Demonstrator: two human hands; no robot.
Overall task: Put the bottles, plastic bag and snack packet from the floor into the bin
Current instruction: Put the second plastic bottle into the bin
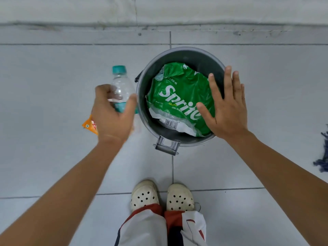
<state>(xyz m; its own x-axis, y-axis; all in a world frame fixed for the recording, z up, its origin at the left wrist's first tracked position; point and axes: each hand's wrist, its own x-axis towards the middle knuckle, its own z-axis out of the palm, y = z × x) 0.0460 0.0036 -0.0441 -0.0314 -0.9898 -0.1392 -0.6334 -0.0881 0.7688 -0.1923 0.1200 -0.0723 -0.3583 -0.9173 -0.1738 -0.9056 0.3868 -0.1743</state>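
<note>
A grey metal bin [193, 55] stands on the tiled floor, seen from above. A crumpled green Sprite plastic bag [175, 96] lies inside it. My right hand [227, 107] hovers flat over the bin's right side with fingers spread, holding nothing. My left hand [111, 116] is wrapped around a clear plastic bottle [121, 82] with a teal cap, just left of the bin's rim. An orange snack packet [89, 125] lies on the floor, partly hidden under my left hand.
A wall base and raised ledge [159, 20] run along the far side. Blue mop strands [323, 157] lie at the right edge. My feet in white clogs [161, 196] stand just behind the bin's hinge bracket [166, 145].
</note>
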